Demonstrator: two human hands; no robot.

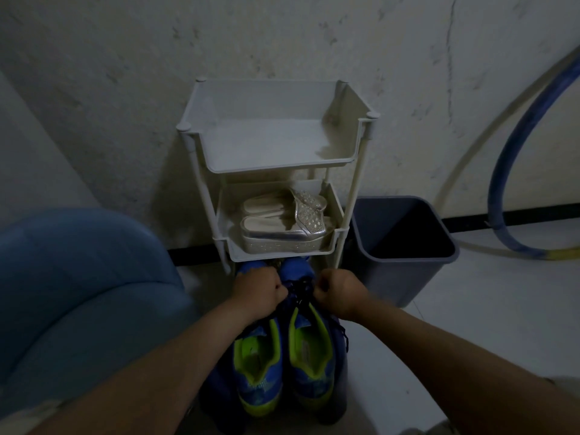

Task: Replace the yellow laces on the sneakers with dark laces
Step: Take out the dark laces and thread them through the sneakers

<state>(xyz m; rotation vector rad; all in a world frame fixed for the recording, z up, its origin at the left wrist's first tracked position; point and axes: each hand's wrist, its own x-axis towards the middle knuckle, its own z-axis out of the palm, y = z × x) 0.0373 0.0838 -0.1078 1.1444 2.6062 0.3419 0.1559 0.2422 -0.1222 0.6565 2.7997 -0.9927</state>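
Note:
Two blue sneakers with lime-green lining stand side by side on the floor, heels toward me: the left sneaker (pixel 255 368) and the right sneaker (pixel 310 359). A dark lace (pixel 301 288) runs across the right sneaker's eyelets. My left hand (pixel 257 293) and my right hand (pixel 340 291) sit on either side of that lacing, fingers curled, each pinching the dark lace. A loose dark lace end (pixel 343 335) hangs down the right sneaker's outer side. The toes reach under the rack's lowest shelf and are partly hidden.
A white plastic rack (pixel 279 166) stands against the wall, with silver platform sandals (pixel 282 226) on its middle shelf. A dark grey bin (pixel 398 246) stands to the right. A blue hose (pixel 502 171) curves at far right. A blue cushioned seat (pixel 81 284) fills the left.

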